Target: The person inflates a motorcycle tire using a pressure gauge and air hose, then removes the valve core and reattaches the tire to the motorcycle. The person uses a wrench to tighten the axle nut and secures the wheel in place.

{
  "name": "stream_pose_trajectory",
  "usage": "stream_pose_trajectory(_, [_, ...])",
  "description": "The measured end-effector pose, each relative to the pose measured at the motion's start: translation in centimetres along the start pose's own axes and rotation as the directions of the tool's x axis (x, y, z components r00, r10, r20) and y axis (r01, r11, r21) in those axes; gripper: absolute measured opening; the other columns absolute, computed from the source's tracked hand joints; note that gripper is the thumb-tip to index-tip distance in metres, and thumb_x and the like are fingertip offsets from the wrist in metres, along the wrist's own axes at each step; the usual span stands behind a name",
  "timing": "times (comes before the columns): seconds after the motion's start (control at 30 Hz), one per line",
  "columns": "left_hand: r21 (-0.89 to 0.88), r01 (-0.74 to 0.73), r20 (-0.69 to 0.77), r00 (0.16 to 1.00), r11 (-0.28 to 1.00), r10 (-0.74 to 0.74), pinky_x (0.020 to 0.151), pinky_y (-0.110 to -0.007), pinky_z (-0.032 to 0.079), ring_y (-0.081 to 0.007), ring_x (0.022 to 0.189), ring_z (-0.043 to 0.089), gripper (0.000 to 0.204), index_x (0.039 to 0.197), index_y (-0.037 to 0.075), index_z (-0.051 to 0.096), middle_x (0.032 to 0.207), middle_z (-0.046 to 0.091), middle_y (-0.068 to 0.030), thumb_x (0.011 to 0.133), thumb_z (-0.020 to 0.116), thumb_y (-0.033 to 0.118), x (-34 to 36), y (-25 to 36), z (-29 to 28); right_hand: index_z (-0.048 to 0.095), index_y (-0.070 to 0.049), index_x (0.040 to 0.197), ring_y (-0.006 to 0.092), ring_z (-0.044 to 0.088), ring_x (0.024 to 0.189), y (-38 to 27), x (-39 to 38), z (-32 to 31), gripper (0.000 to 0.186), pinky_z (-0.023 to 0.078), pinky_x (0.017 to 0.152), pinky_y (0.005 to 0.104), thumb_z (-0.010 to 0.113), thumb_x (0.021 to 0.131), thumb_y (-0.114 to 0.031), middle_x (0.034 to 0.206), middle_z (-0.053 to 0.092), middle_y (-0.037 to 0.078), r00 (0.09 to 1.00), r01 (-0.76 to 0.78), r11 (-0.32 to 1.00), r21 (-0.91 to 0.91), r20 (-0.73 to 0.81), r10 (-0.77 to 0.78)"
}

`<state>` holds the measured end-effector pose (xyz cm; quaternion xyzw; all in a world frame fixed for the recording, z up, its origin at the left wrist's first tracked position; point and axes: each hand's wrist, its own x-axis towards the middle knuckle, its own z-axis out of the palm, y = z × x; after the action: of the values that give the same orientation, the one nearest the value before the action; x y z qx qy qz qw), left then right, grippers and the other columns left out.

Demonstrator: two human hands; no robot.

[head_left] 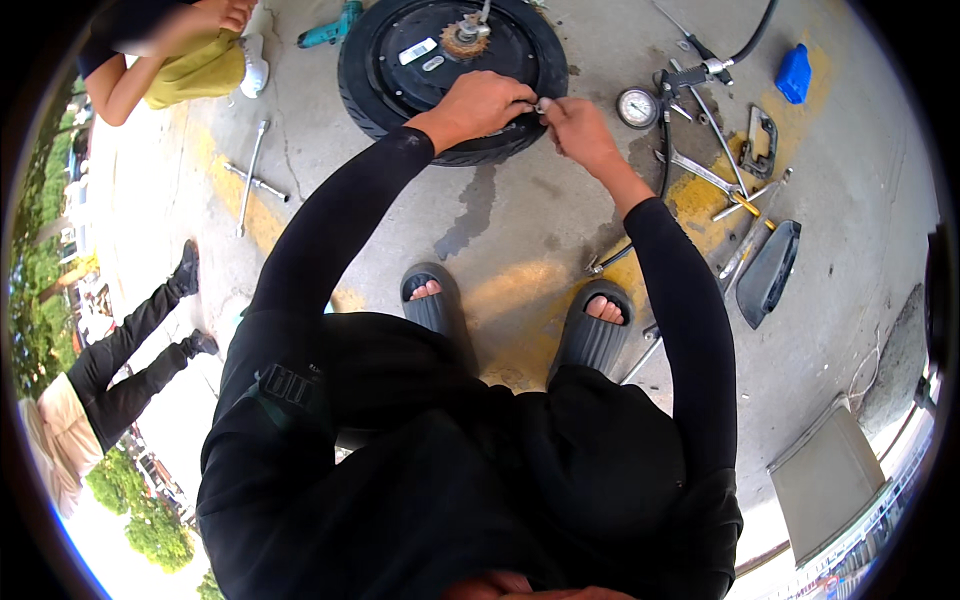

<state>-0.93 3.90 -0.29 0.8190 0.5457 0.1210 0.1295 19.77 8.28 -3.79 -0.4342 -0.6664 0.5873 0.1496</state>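
Note:
A black wheel [385, 75] with a rubber tyre lies flat on the concrete in front of me. A rusty sprocket [463, 42] sits around its axle. Over the near right part of the wheel, my left hand [482, 104] has its thumb and fingers pinched together at the edge of the hub. My right hand [580, 130] is closed at the tyre's right side, its fingertips almost meeting the left ones. A small pale bit shows at the right fingertips. What either hand grips is too small and too covered to name.
To the right lie a pressure gauge [637, 108] with a hose [758, 32], a wrench [703, 172], a blue bottle [794, 75] and a black plastic shell [768, 275]. Leftward are a cross lug wrench [252, 178], a teal power tool [331, 27] and a crouching person [200, 75].

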Motion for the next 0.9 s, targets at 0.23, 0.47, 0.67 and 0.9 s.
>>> stream_pose_trajectory(0.23, [-0.044,0.025,-0.003,1.0,0.999,-0.025,0.073,-0.044,0.056,-0.0337,0.086,0.071,0.019,0.107,0.012,0.076,0.097,0.075,-0.0091,0.094,0.067,0.023,-0.4,-0.3,0.0,0.057,-0.001,0.088,0.0181,0.063,0.06,0.3,-0.6,0.5,0.044,0.049,0.055,0.0394,0.048,0.106,-0.039,0.067,0.06,0.006,0.797,0.385,0.514,-0.766,-0.005,-0.604])
stream_pose_trajectory(0.47, [-0.008,0.051,-0.006,0.999,0.999,-0.051,0.073,-0.045,0.055,-0.0342,0.087,0.07,0.018,0.104,0.011,0.075,0.096,0.075,-0.0092,0.094,0.067,0.023,-0.8,-0.5,-0.2,0.059,-0.006,0.092,0.0251,0.059,0.06,-0.5,0.7,0.9,0.034,0.044,0.054,0.0407,0.054,0.104,-0.037,0.068,0.059,0.007,0.968,0.198,0.927,-0.319,-0.083,-0.235])
stream_pose_trajectory(0.67, [-0.072,0.05,0.015,0.999,0.996,-0.049,0.075,-0.045,0.055,-0.0339,0.089,0.07,0.018,0.105,0.011,0.074,0.096,0.075,-0.009,0.095,0.065,0.023,-0.5,0.1,-0.2,0.06,-0.001,0.095,0.0401,0.069,0.084,-1.1,1.1,0.3,0.038,0.052,0.07,0.0512,0.062,0.099,-0.039,0.082,0.069,0.02,0.888,-0.46,0.794,0.398,0.199,0.415])
stream_pose_trajectory(0.9, [-0.054,0.063,0.026,0.998,0.997,-0.061,0.075,-0.045,0.054,-0.0332,0.088,0.07,0.018,0.106,0.012,0.073,0.096,0.075,-0.0084,0.096,0.065,0.024,-0.4,-0.1,-0.4,0.064,-0.001,0.099,0.0378,0.07,0.08,-0.2,-0.2,0.2,0.042,0.054,0.07,0.0475,0.063,0.098,-0.043,0.091,0.073,0.018,0.957,0.225,0.748,-0.624,-0.003,-0.29])
